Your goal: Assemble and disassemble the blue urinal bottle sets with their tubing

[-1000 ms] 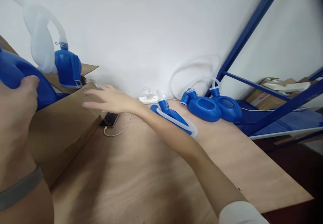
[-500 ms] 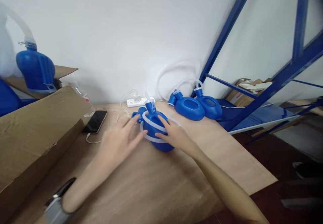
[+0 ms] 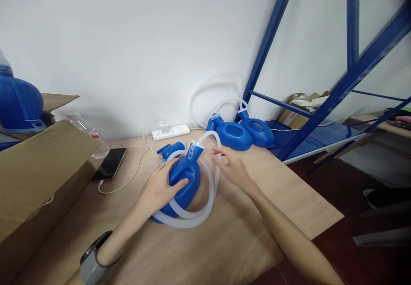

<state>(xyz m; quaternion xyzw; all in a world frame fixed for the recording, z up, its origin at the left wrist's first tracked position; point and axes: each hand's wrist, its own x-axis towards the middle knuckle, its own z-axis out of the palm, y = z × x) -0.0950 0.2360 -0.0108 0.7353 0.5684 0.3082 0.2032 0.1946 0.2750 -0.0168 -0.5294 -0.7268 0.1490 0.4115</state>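
A blue plastic urinal bottle [image 3: 192, 181] lies tilted on the table, its neck pointing away from me. My left hand [image 3: 162, 186] grips its left side, with the thumb on the recessed handle. From the neck's cap, a translucent hose [image 3: 210, 201] arches to the right and loops loosely around the bottle. At the hose's upper right arc is my right hand [image 3: 233, 167], its fingertips overlapping the hose; blur hides whether they are closed on it. Just behind the bottle lies a small blue spout-like part [image 3: 173, 150].
Two more blue bottles [image 3: 236, 136] with hoses lie by the wall, beside a blue metal rack [image 3: 272, 32]. A power strip [image 3: 171, 132], a charging phone [image 3: 110, 164] and a clear plastic bottle [image 3: 93, 135] are further left. An open cardboard box [image 3: 41, 173] borders the left side.
The hose, wrapped closely around the bottle before, now spreads into wider loops. My left hand has come onto the bottle; my right hand has moved off it to the hose. My view has shifted right.
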